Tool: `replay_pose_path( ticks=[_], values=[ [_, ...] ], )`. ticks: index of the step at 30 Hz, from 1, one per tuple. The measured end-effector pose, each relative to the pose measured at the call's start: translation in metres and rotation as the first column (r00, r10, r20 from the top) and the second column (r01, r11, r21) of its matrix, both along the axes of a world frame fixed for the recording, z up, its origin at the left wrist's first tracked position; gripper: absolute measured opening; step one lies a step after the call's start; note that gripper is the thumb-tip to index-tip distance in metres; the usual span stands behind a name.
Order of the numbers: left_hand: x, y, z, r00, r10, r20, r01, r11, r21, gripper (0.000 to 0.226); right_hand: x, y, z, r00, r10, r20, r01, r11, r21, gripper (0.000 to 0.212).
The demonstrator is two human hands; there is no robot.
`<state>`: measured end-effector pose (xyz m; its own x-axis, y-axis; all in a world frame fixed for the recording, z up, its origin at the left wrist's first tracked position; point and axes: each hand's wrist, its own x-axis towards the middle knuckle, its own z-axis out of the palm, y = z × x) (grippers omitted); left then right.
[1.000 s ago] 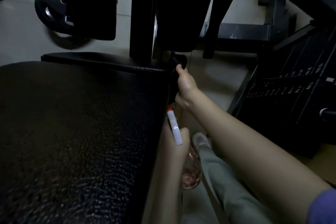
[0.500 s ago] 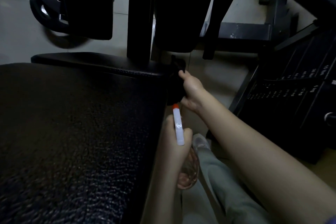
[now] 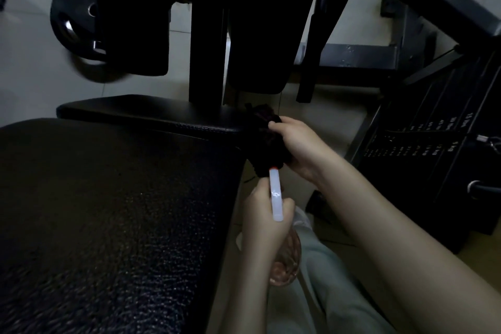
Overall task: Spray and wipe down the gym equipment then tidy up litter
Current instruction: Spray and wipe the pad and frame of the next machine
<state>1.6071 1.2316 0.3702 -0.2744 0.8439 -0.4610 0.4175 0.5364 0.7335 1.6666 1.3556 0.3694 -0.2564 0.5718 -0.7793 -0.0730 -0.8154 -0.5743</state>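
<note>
L hand (image 3: 264, 225) gripped the spray bottle (image 3: 276, 198) beside the seat pad (image 3: 108, 211), nozzle up against the dark cloth (image 3: 267, 144). R hand (image 3: 299, 144) clutched that cloth at the pad's far corner, poss. touching it; too dim to tell. Nearby to the right sat the weight stack (image 3: 433, 149).

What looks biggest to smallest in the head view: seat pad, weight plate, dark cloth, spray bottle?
1. seat pad, closest to the camera.
2. weight plate, partly hidden.
3. dark cloth and spray bottle: too alike, both partly covered.
</note>
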Motion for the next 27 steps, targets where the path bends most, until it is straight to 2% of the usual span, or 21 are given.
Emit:
replay_pose_path(
  ticks=[4, 6, 12, 18, 21, 24, 27],
  values=[
    [0.002, 0.001, 0.006, 0.998, -0.049, 0.047, 0.049, 0.999, -0.015, 0.017, 0.014, 0.006, 0.005, 0.988, -0.115, -0.104, 0.104, 0.989, -0.104, 0.020],
    [0.001, 0.003, 0.008, 0.997, -0.061, 0.047, 0.062, 0.998, -0.026, 0.022, 0.019, 0.008, 0.007, 0.964, -0.232, -0.132, 0.204, 0.959, -0.197, 0.023],
    [0.002, 0.011, 0.021, 0.996, -0.059, 0.060, 0.059, 0.998, -0.011, 0.014, 0.031, 0.013, 0.013, 0.876, -0.468, -0.116, 0.424, 0.862, -0.279, 0.027],
    [0.010, 0.026, 0.034, 0.995, -0.062, 0.078, 0.061, 0.998, 0.009, 0.009, 0.052, 0.013, 0.022, 0.848, -0.529, -0.013, 0.503, 0.814, -0.291, 0.036],
    [0.017, 0.040, 0.042, 0.995, -0.049, 0.088, 0.050, 0.999, -0.007, 0.013, 0.067, 0.014, 0.030, 0.809, -0.588, 0.005, 0.566, 0.776, -0.279, 0.041],
    [0.026, 0.063, 0.050, 0.997, -0.012, 0.080, 0.016, 0.999, -0.048, 0.006, 0.080, 0.017, 0.039, 0.786, -0.618, 0.011, 0.595, 0.753, -0.281, 0.058],
    [0.036, 0.096, 0.055, 0.998, 0.044, 0.053, -0.039, 0.996, -0.084, 0.011, 0.089, 0.021, 0.051, 0.799, -0.597, 0.068, 0.593, 0.763, -0.257, 0.042]
  ],
)
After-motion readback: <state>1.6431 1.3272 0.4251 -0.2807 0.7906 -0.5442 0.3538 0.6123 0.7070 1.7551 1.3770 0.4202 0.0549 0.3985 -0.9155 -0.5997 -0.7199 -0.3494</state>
